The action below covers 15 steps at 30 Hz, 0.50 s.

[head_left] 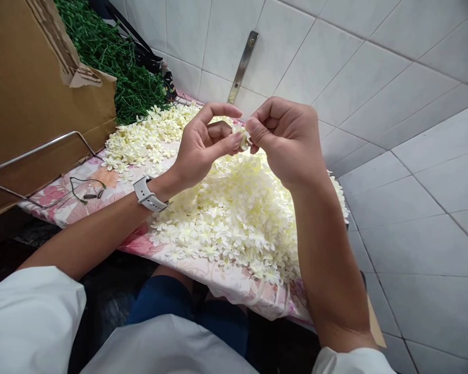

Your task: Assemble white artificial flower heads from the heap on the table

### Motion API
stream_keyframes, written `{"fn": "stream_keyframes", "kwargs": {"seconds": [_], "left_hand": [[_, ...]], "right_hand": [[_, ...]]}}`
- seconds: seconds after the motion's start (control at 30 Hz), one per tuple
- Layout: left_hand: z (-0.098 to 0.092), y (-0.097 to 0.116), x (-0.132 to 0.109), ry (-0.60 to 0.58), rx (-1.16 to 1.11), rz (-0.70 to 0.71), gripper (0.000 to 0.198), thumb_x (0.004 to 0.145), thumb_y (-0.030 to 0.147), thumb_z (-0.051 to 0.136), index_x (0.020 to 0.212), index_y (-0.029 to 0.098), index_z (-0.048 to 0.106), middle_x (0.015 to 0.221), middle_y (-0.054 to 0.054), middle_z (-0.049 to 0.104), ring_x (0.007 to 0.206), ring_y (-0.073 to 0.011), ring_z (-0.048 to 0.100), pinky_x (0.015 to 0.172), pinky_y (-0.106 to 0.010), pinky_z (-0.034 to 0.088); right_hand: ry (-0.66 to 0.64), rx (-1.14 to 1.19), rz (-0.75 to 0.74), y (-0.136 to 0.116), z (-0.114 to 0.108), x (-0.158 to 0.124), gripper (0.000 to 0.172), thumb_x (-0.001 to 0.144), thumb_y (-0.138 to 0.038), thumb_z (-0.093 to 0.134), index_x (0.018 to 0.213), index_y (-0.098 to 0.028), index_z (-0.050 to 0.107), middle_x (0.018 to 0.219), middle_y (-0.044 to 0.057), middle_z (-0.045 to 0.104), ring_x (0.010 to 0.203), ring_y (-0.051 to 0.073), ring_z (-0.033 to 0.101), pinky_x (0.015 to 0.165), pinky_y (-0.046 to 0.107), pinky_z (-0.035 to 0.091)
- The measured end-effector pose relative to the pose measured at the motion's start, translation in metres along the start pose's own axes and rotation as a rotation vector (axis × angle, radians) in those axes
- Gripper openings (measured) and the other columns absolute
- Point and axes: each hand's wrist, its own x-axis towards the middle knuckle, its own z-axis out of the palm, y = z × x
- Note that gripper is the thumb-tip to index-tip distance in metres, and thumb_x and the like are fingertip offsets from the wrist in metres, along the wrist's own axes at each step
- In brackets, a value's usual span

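Fingers (234, 143) of both hands pinch a small cream-white fabric blossom (242, 136) between them, held above the tabletop. Left hand (203, 148) closed around it from one side, white-strapped smartwatch (148, 194) on wrist; right hand (286, 140) gripping from the other. Below, a heap of loose cream five-petalled blossoms (226, 218) on pink floral cloth-covered tabletop (222, 283). Beyond, tangled green plastic strands (117, 67) beside brown corrugated cardboard (35, 88); white tile wall (374, 78) alongside.

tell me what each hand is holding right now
left hand: closed, pinching a cream artificial flower
right hand: closed, pinching the same flower
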Motion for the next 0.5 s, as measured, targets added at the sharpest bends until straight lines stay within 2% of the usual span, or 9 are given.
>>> {"fn": "stream_keyframes", "kwargs": {"seconds": [0.23, 0.37, 0.5], "left_hand": [[-0.005, -0.018, 0.005, -0.088, -0.008, 0.103, 0.038, 0.080, 0.035, 0.080, 0.109, 0.024, 0.060, 0.068, 0.007, 0.065, 0.064, -0.0102, 0.067, 0.065, -0.026, 0.058], [-0.007, -0.023, 0.007, -0.080, -0.010, 0.141, 0.035, 0.082, 0.035, 0.078, 0.109, 0.023, 0.059, 0.068, 0.006, 0.066, 0.065, -0.0102, 0.068, 0.064, -0.025, 0.058], [-0.008, -0.023, 0.007, -0.079, -0.025, 0.140, 0.034, 0.083, 0.033, 0.077, 0.110, 0.024, 0.059, 0.069, 0.006, 0.066, 0.064, -0.0102, 0.067, 0.064, -0.026, 0.058]], "right_hand": [[0.088, -0.132, -0.087, 0.004, -0.001, 0.002, 0.049, 0.085, -0.064, 0.069, 0.068, -0.023, 0.049, 0.064, -0.002, 0.054, 0.060, 0.012, 0.056, 0.056, 0.029, 0.050], [-0.004, -0.124, -0.089, -0.005, -0.007, 0.000, 0.047, 0.082, -0.069, 0.068, 0.072, -0.024, 0.055, 0.067, -0.001, 0.059, 0.063, 0.013, 0.059, 0.057, 0.031, 0.051], [-0.103, -0.128, -0.074, -0.014, -0.010, -0.003, 0.042, 0.074, -0.062, 0.081, 0.074, -0.025, 0.061, 0.070, 0.000, 0.067, 0.067, 0.016, 0.064, 0.059, 0.033, 0.051]]}}
